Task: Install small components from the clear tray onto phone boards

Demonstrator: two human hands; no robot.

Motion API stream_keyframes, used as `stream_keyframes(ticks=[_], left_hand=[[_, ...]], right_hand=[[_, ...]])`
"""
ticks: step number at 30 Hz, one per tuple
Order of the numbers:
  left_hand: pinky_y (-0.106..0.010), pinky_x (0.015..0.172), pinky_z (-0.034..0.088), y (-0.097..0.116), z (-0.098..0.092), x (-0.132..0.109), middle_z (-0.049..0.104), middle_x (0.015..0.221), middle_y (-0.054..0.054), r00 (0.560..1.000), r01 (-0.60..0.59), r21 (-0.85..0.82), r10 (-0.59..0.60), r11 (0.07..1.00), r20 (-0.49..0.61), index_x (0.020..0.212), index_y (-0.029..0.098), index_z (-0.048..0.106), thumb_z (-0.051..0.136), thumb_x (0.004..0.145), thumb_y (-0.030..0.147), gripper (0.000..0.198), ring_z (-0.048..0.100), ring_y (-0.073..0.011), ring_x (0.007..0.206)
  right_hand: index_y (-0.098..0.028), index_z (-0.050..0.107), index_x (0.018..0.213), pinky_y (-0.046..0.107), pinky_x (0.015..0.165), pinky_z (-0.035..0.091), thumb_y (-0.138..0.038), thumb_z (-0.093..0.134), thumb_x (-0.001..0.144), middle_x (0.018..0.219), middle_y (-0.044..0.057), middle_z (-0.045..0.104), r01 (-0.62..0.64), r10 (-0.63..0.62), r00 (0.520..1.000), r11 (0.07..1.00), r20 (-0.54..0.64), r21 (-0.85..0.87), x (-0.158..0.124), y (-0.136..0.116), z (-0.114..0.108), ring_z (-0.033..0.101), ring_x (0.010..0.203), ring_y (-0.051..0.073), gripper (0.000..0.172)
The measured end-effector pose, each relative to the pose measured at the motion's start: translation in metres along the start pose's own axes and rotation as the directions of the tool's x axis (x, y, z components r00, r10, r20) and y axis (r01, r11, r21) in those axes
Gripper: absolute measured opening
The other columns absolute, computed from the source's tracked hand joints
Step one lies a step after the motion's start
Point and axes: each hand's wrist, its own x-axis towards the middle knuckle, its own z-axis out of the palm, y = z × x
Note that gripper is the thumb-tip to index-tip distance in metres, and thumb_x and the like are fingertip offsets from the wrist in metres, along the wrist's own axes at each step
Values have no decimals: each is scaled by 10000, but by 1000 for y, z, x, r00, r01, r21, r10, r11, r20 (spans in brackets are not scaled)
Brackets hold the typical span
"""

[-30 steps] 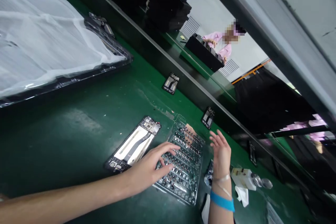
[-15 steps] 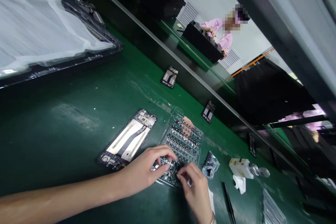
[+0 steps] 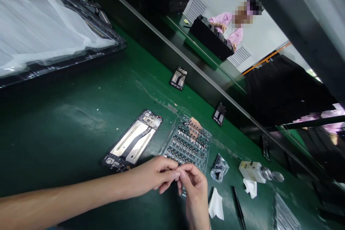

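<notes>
Closest in, the left hand (image 3: 152,176) reaches in from the left and the right hand (image 3: 194,188) comes up from below, meeting over the lower edge of the work. Their fingertips (image 3: 178,174) are pressed together in a tight pinch, the other fingers loosely curled. If anything small sits between them, it is hidden from here, so what they pinch cannot be told.

At their 12 o'clock, just beyond the fingers, lies a clear plastic blister tray (image 3: 208,154) packed with rows of small dark parts, with a copper-coloured patch (image 3: 196,125) at its far end. At 10 o'clock, an opened smartphone housing (image 3: 132,142) lies face up on the green bench mat (image 3: 67,140). A part this small seems to want a steady pinch, held low over the mat, with the housing kept square.

At 3 o'clock sit a small clear bag (image 3: 219,168) and a white bottle (image 3: 252,171). At 4 o'clock are a paper wipe (image 3: 216,205) and dark tweezers (image 3: 238,208). Two more phone housings (image 3: 178,78) lie further out at 12 and 1 o'clock. Farthest off at 1 o'clock, a co-worker in a pink smock (image 3: 229,25) works at a black tray (image 3: 210,37).
</notes>
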Motion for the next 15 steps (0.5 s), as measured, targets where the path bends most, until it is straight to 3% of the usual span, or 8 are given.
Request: stream_keyframes(ticks=[3,6,11,15], left_hand=[[-191,467,274,3,0,-1,437,495,60,999,-42,44,43,998,-28,647,160,486,391,909,320,321,371,-86,465],[-202,528,303,6,1,-4,428,523,53,993,-91,156,101,984,-61,596,166,428,352,919,272,348,406,-95,518],[-219,548,283,9,4,-7,406,544,50,982,-86,437,149,895,-112,601,168,422,344,913,225,327,417,-107,549],[-230,525,238,5,6,-9,364,545,52,971,-105,598,212,795,-112,593,170,380,369,902,198,310,374,-102,531]], right_hand=[[-192,632,828,172,465,353,-315,627,798,620,-31,553,44,-48,996,997,-69,-67,-4,-1,-4,449,518,74,127],[-190,628,780,196,544,407,-283,658,766,701,-8,605,100,-130,986,962,-104,-255,-7,-7,-6,508,590,97,99],[-190,638,766,212,562,406,-262,607,799,680,-3,615,167,-188,982,851,9,-498,-10,-18,-2,521,591,114,85],[-190,606,734,206,551,383,-256,570,823,650,-16,584,190,-159,982,792,104,-581,-11,-23,0,489,567,102,117]])
